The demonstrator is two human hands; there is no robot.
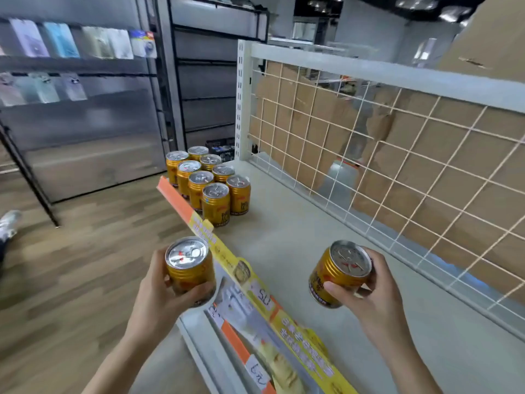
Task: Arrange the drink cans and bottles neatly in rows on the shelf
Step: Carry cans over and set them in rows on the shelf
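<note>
Presently a gold can (189,270) is gripped upright in the curled fingers of the left hand (157,297), just left of the shelf (298,245) edge. A second can (339,275), tilted, is clasped by the right hand (377,297) over the shelf; stocked cans (211,180) are ranked far left.

Print on cans (216,207), price tags (262,293) unreadable
</note>
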